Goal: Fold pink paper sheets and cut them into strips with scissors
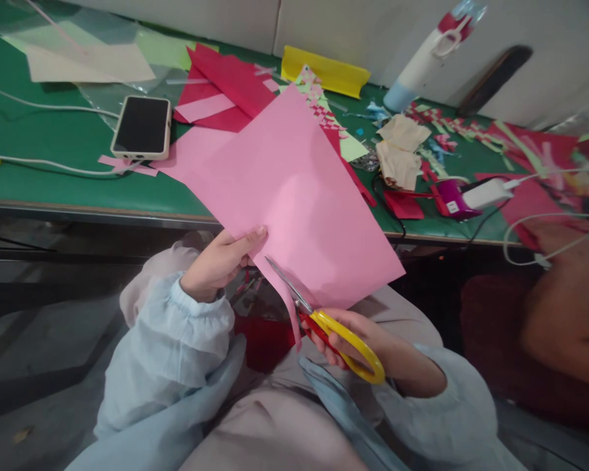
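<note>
A large sheet of pink paper (294,190) is pinched at its lower left edge by my left hand (226,261), thumb on top. My right hand (358,333) is closed round the scissors (348,343), which have one yellow and one red handle. Their blades point up and left along the sheet's near edge, with one blade lying over the paper. A narrow pink strip (287,301), partly cut from the sheet, curls down beside the blades toward my lap.
On the green table (44,176) lie a phone (141,127) with white cables, red paper (226,85) and woven paper strips (319,104). A bottle (422,69) and a yellow folded piece (324,70) stand at the back. Another person's arm (564,301) is at right.
</note>
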`<action>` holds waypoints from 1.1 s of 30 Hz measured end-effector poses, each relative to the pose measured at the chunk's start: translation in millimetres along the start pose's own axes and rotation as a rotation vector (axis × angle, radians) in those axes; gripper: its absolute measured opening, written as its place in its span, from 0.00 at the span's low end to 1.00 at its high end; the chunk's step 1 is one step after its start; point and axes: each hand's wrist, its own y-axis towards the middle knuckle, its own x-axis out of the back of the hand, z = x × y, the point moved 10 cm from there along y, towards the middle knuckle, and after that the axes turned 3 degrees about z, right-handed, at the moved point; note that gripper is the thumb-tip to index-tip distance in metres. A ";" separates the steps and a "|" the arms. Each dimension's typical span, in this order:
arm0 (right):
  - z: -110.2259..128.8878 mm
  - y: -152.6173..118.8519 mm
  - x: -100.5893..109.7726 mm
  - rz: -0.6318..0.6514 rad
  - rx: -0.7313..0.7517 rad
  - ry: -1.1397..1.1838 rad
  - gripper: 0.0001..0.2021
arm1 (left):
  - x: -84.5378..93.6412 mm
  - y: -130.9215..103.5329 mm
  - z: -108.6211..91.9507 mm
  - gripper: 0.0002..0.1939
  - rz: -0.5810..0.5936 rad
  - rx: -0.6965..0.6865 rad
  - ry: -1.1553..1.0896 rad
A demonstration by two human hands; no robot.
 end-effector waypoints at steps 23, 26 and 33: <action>-0.5 6.0 -2.4 0.044 0.066 -0.017 0.28 | -9.7 -1.0 -4.9 0.21 0.039 -0.007 0.102; 1.8 6.3 -2.3 0.042 0.086 -0.007 0.28 | -8.5 -1.2 -4.7 0.20 0.029 -0.010 0.110; -1.7 5.7 0.8 0.041 0.089 0.020 0.27 | -10.5 -3.1 -6.7 0.21 0.039 -0.007 0.130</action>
